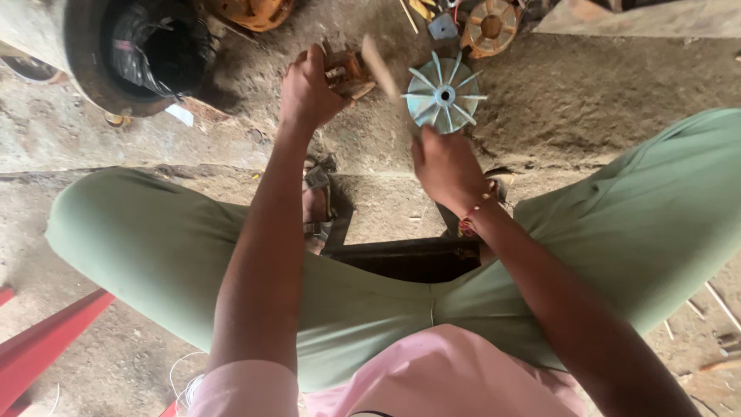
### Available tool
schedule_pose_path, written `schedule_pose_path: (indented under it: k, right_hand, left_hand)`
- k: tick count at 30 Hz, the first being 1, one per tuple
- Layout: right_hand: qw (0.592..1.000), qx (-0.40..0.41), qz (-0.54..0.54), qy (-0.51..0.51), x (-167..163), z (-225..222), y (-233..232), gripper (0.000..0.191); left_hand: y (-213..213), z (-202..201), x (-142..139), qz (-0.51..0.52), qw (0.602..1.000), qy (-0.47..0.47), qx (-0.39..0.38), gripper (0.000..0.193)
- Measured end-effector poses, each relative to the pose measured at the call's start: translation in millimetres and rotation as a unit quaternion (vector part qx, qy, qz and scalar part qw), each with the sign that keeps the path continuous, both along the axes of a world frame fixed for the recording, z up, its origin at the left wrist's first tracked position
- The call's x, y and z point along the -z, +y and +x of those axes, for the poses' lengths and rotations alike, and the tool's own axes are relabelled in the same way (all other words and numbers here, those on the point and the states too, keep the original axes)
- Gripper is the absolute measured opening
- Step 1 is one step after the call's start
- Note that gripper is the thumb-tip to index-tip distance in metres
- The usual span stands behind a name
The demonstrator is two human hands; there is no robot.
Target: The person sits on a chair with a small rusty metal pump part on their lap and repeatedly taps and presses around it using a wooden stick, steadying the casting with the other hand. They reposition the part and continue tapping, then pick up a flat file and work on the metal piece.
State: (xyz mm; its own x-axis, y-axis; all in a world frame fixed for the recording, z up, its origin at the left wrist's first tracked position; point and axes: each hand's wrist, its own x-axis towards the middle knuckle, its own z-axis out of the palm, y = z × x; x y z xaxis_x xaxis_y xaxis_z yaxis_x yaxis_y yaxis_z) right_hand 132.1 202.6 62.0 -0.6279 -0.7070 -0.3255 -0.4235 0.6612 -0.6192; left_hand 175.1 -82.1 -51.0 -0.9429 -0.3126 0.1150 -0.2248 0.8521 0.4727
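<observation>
Left hand [307, 93] grips a rusty part [347, 73] on the far floor [587, 100]. Right hand [446, 166] clenches a stick [380, 68] against it. A blue fan [444, 94] lies just right.

rough dusty concrete floor [571, 100], red beam [46, 340] lower left

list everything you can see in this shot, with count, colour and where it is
copper-wound part: one, brown, held on the ground at top centre
stick-like tool: one, pale, blurred, angled over the part
fan impeller: one, pale blue-green, on the ground right of the part
round housing: one, dark, top left
orange disc: one, top edge
red bar: one, bottom left
sandal: one, grey, centre
left hand: gripping the part
right hand: gripping the tool
</observation>
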Motion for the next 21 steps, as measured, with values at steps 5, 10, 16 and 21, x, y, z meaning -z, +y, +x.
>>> schedule_pose_path:
  k: [5, 10, 16, 21]
  right_hand:
    - [0.991, -0.021, -0.059, 0.116, 5, -1, 3, 0.019]
    - [0.999, -0.017, -0.028, 0.001, 13, 1, 6, 0.024]
    - [0.997, -0.015, -0.009, 0.082, 19, -4, 4, 0.022]
    - [0.999, -0.033, 0.007, 0.034, 18, -5, -1, 0.025]
  left_hand:
    - [2, 0, -4, -0.009, 0.999, 0.044, 0.012, 0.059]
    - [2, 0, -7, 0.006, 1.0, 0.012, -0.006, 0.061]
    - [1, 0, -5, -0.009, 0.999, 0.029, 0.011, 0.055]
    - [5, -2, -7, -0.014, 0.999, -0.012, -0.031, 0.062]
